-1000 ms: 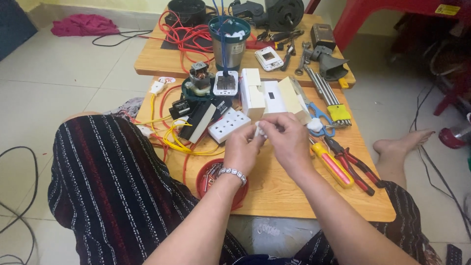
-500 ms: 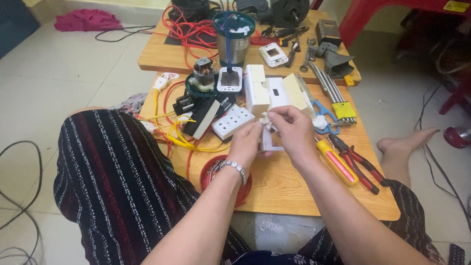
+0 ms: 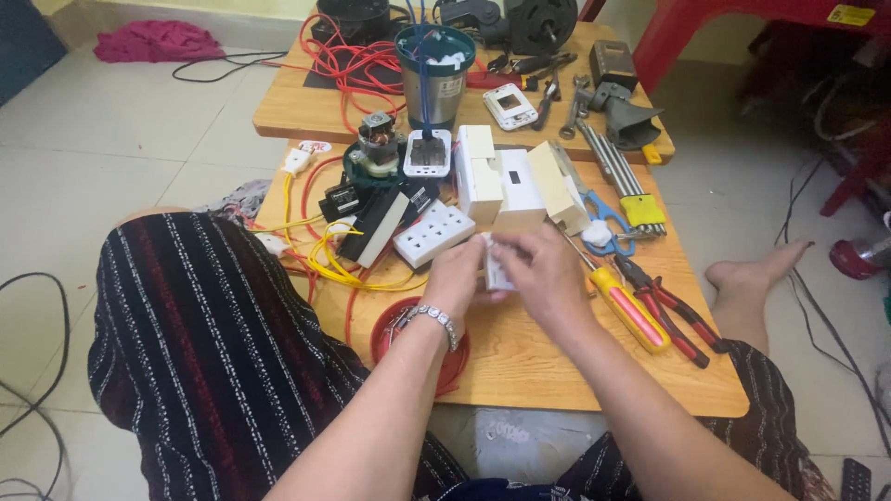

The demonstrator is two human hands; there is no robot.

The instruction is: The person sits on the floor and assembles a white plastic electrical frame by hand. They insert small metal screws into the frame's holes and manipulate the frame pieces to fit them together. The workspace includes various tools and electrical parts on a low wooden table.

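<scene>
Both hands meet over the low wooden table. My left hand, with a beaded bracelet at the wrist, and my right hand together grip a small white plastic electrical part; most of it is hidden by the fingers. Just beyond the hands lies a white multi-socket outlet block. A yellow-and-red screwdriver and red-handled pliers lie right of my right hand.
White boxes, blue scissors, yellow and red wires, a small motor, a steel tumbler and hex keys crowd the table. A red round lid sits under my left wrist. My bare foot rests at right.
The camera has tilted and shifted slightly. My hands have come down a little toward the table and closed tighter around the white part.
</scene>
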